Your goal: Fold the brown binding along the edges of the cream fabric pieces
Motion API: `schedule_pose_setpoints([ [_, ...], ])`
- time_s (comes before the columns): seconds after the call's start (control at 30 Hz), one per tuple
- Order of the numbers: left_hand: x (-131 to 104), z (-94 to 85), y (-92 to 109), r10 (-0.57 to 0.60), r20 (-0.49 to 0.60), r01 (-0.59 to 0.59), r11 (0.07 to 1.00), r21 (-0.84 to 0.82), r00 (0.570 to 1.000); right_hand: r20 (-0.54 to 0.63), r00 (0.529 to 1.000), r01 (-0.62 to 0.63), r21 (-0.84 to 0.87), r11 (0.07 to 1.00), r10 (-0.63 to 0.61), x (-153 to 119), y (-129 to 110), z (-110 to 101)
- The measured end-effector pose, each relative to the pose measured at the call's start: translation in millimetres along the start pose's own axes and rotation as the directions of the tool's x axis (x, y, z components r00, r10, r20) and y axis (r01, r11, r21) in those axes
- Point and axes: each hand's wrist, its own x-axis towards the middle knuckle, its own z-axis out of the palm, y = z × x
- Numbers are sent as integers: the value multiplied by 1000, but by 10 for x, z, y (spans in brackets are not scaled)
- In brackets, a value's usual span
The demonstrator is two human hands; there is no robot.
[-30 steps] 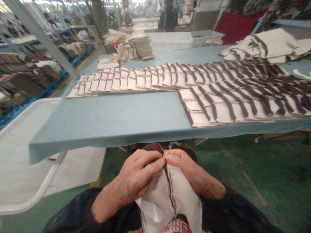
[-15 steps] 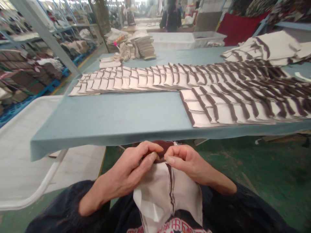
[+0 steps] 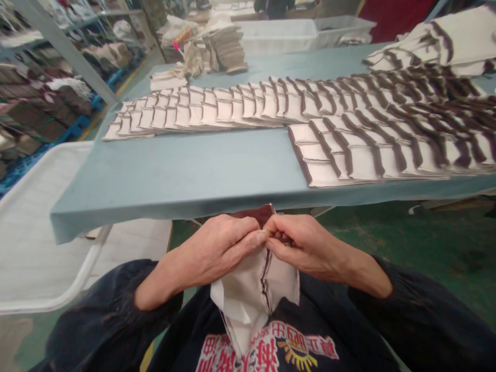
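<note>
A cream fabric piece with a dark seam down its middle hangs in front of my apron, its brown upper part standing up behind my fingers. My left hand is closed, thumb and forefinger pinching the fabric at the top of the seam. Right beside it my right hand pinches the same spot, its fingers curled in. The two sets of fingertips touch or nearly touch, and they hide the exact point being gripped.
A table with a blue-green cover stands just ahead. On it lie overlapping rows of cream pieces with dark edges, a stacked cream pile and a white bin. A white-railed cart is at the left.
Both hands have come together at the top of the seam, and the fabric has been raised slightly. The view has tilted downward, showing more of the apron print.
</note>
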Motion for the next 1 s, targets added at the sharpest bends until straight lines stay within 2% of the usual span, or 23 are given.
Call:
schedule_pose_setpoints([
  [0.17, 96, 12, 22, 3, -11, 0, 973, 230, 1000, -37, 999, 13, -50, 999, -15, 49, 11, -90],
  [0.27, 138, -10, 65, 8, -61, 6, 971, 239, 998, -63, 998, 16, -109, 994, -23, 75, -42, -172],
  [0.33, 150, -23, 107, -3, -105, 18, 989, 147, 994, -74, 997, -11, -162, 987, -1, 82, -89, -229],
  [0.43, 148, -10, 167, -69, -136, 51, 991, -127, 988, -69, 998, 1, -138, 990, -11, 81, -137, -273],
  [0.53, 123, 59, 190, -148, -129, 80, 902, -425, 981, -79, 992, 95, 0, 995, -95, 62, -140, -213],
  [0.6, 94, 131, 166, -178, -130, 79, 833, -547, 975, -103, 988, 124, 111, 986, -112, 33, -120, -120],
  [0.67, 65, 209, 108, -217, -118, 100, 782, -615, 969, -127, 988, 113, 198, 974, -89, -2, -86, -19],
  [0.77, 44, 286, -9, -243, -78, 127, 726, -676, 967, -137, 989, 86, 194, 977, -59, -36, -30, 79],
  [1.0, 13, 254, -115, -218, 9, 163, 706, -689, 976, -96, 993, 83, 108, 991, -72, -25, -48, 51],
])
